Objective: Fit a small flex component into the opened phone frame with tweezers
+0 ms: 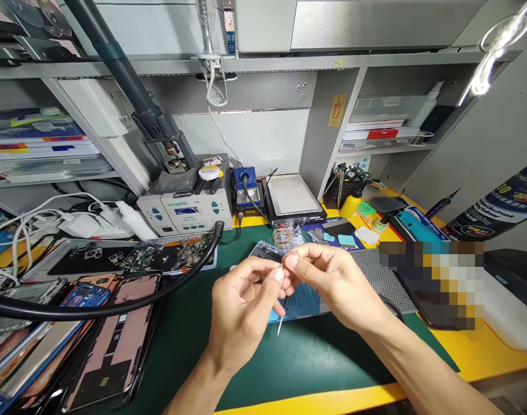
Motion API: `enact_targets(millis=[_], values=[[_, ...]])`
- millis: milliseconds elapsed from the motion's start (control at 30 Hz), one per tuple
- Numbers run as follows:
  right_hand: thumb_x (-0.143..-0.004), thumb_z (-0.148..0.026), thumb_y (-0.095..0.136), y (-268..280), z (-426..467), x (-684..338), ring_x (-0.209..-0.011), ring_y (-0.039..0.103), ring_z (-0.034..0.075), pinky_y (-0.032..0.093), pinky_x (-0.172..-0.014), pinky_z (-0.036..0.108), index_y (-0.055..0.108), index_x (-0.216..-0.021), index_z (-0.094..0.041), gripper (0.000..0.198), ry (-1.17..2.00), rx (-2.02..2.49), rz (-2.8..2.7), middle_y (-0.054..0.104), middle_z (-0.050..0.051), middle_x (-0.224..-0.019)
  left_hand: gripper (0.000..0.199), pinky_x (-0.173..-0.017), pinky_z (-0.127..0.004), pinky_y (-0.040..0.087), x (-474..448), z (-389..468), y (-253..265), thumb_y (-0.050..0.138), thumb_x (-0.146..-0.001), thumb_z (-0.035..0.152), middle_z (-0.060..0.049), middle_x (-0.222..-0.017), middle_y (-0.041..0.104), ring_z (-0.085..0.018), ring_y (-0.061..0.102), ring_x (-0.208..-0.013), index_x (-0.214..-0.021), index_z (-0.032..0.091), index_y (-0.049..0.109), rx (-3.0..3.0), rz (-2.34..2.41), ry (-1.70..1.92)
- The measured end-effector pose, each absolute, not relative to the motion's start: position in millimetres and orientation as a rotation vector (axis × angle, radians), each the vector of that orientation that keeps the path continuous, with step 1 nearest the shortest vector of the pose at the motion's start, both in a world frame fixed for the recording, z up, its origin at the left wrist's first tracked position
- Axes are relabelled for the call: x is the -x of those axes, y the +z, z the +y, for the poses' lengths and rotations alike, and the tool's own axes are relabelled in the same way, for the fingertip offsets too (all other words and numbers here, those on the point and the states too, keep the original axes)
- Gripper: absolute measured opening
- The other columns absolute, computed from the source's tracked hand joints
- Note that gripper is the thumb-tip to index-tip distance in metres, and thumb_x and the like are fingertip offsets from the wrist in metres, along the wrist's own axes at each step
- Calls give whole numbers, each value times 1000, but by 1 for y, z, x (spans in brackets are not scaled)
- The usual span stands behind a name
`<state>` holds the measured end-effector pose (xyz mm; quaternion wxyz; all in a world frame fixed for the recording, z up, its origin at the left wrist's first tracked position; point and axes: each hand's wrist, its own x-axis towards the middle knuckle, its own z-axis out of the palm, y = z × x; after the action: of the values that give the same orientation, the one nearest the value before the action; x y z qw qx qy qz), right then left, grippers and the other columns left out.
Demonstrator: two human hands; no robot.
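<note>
My left hand (244,300) and my right hand (328,276) meet in front of me, above the work mat. The left thumb and forefinger are pinched together on something too small to make out. Touching them, the right thumb and forefinger are also closed. A thin rod with a pale tip (281,324) sticks out below the right hand's fingers, its upper part hidden. Beneath and behind the hands lies an opened phone (266,250), partly covered by them. A light-blue flat piece with print (304,301) shows under the right hand.
On the left, phone parts (112,340) are piled below a black hose (177,285). A rework station (185,210), a soldering station (245,190) and a heating plate (293,196) line the back. To the right lie a perforated grey mat (380,276) and a dark phone (436,300).
</note>
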<state>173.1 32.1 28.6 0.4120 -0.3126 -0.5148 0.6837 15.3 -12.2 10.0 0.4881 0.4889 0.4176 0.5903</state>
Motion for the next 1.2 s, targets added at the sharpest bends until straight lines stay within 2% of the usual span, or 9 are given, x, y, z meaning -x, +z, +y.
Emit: enact_targets(millis=[100, 567, 833, 1033, 1200], values=[[-94, -34, 72, 28, 34, -173, -65, 65, 12, 54, -67, 26, 73, -78, -15, 25, 1780, 766, -1245, 71, 2, -72, 8, -51, -24, 60, -15, -13, 11, 72, -90, 26, -2, -80, 74, -17, 70, -69, -94, 19, 73, -1164, 949, 1423], [-90, -32, 77, 26, 33, -171, -65, 63, 12, 51, -67, 27, 76, -77, -14, 22, 1779, 765, -1226, 72, 2, -70, 10, -53, -19, 57, -13, -9, 12, 69, -93, 23, 0, -70, 71, -13, 70, -63, -87, 17, 74, -1088, 968, 1423], [-87, -32, 80, 25, 30, -168, -63, 63, 11, 52, -65, 25, 78, -75, -16, 20, 1701, 816, -1247, 73, 1, -67, 12, -53, -22, 56, -13, -9, 12, 67, -94, 22, 3, -70, 69, -11, 66, -56, -82, 18, 69, -1114, 1031, 1434], [-77, -30, 89, 24, 29, -169, -62, 67, 11, 55, -62, 22, 80, -86, -20, 16, 1610, 870, -1218, 76, -1, -68, 17, -54, -23, 50, -10, -7, 5, 68, -95, 28, 5, -66, 65, -9, 63, -50, -80, 19, 67, -1116, 1063, 1383], [-73, -30, 92, 28, 29, -167, -62, 67, 10, 56, -61, 20, 78, -75, -19, 18, 1540, 903, -1224, 76, -2, -67, 17, -54, -24, 49, -8, -8, 4, 69, -94, 29, 6, -69, 64, -10, 63, -50, -80, 20, 66, -1128, 1092, 1379]])
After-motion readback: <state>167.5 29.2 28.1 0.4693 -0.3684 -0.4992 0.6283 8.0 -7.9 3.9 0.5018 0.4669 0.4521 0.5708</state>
